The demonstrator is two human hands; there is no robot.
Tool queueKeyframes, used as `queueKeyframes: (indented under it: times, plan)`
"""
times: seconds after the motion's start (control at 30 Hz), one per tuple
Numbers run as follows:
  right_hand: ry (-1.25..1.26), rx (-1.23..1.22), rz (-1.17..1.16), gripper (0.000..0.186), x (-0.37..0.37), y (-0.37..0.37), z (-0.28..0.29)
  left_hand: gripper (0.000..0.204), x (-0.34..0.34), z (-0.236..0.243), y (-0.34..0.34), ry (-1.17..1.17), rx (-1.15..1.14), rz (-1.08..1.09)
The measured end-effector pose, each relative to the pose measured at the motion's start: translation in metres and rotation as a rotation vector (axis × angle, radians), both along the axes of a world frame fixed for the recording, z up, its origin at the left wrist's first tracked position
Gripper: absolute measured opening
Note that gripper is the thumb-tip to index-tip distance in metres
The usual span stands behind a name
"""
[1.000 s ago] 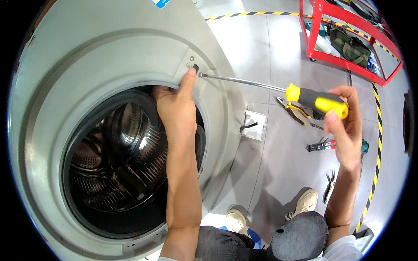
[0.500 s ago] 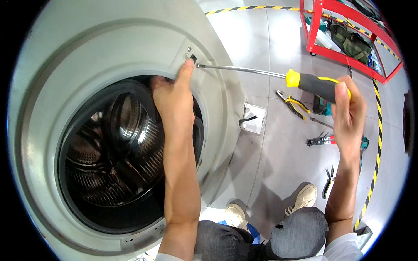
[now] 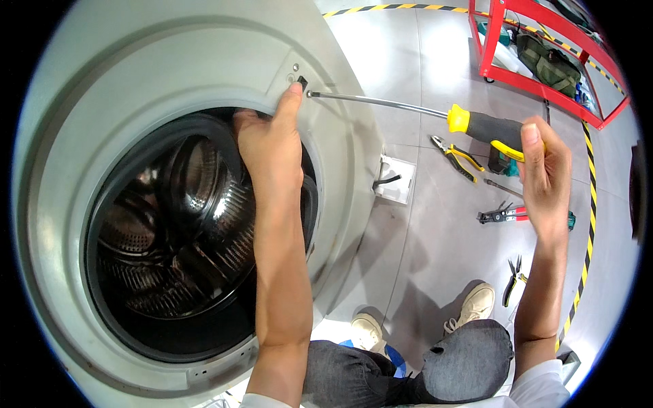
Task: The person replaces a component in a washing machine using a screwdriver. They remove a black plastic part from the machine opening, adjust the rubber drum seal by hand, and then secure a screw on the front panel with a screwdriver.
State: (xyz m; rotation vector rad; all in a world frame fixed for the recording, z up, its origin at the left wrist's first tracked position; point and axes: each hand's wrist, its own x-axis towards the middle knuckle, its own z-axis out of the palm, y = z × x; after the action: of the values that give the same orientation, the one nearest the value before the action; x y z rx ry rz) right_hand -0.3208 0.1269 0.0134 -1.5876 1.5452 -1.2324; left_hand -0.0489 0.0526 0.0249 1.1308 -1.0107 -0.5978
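Observation:
A washing machine's pale grey front panel (image 3: 170, 75) fills the left side, with its round opening showing the metal drum (image 3: 197, 183) and dark rubber door gasket (image 3: 102, 204). My left hand (image 3: 272, 146) grips the panel's edge at the opening's upper right; the thumb presses beside a small black slot (image 3: 302, 82), while the fingers go behind the edge, hidden. In my right hand (image 3: 546, 170), closed round the handle end, is a long yellow-and-black screwdriver (image 3: 486, 127). Its shaft runs level to the left, and the tip meets a screw (image 3: 309, 94) just right of my thumb.
On the grey floor to the right lie yellow-handled pliers (image 3: 459, 158), red-handled pliers (image 3: 503, 215), long-nose pliers (image 3: 513, 280) and a teal power tool (image 3: 502, 163). A white box-like piece (image 3: 396, 180) lies beside the machine. A red cart (image 3: 530, 85) stands far right, near striped floor tape (image 3: 590, 224).
The screwdriver's handle has turned in my right hand; its yellow stripe now shows on the lower side. The tip stays at the screw and my left hand keeps its hold.

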Motion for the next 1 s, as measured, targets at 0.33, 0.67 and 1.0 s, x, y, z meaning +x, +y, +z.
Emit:
queueKeyframes:
  times: [0.33, 0.67, 1.0]
  plan:
    - [-0.072, -0.259, 0.001, 0.024, 0.014, 0.000, 0.002, 0.048, 0.004, -0.004, -0.002, -0.040, -0.009, 0.011]
    - [0.284, -0.174, -0.071, 0.028, -0.004, -0.006, 0.003, 0.049, -0.001, -0.001, -0.001, -0.035, -0.010, 0.023]
    - [0.257, 0.030, 0.026, 0.026, -0.015, -0.011, -0.002, 0.042, 0.005, -0.002, -0.001, -0.032, 0.007, -0.030]
